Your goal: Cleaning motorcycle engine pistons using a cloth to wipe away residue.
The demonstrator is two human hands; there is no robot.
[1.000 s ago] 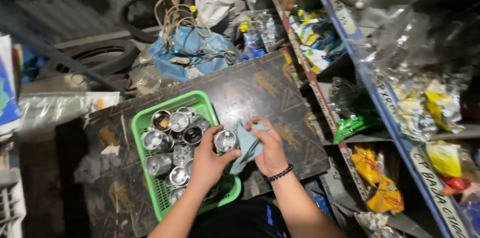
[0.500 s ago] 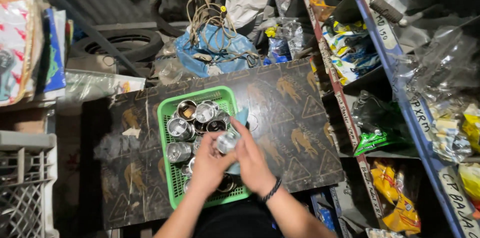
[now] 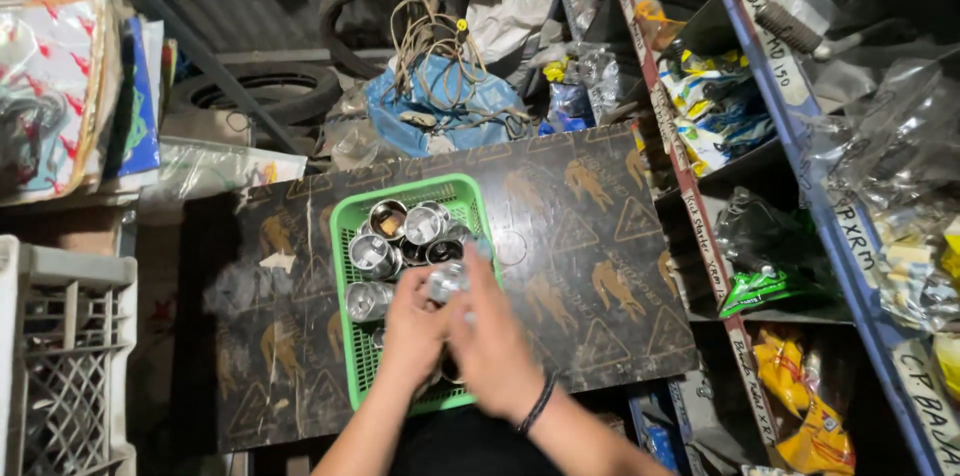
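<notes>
The left hand [image 3: 415,326] grips a small shiny round metal cup [image 3: 446,282] at its fingertips, held over the middle of a green slotted plastic basket [image 3: 352,221]. The right hand [image 3: 495,341], blurred, presses against the cup from 3 o'clock, with fingers curled; whether it truly clamps the cup is hard to make out. A dark band circles its wrist. Beneath both hands the basket's lower half is hidden. At 11 o'clock from the cup, more polished metal cups [image 3: 375,254] lie heaped in the basket. The basket rests on a dark printed board counter [image 3: 590,266]. At 12 o'clock lies a blue plastic bag [image 3: 440,106] under tangled cord.
</notes>
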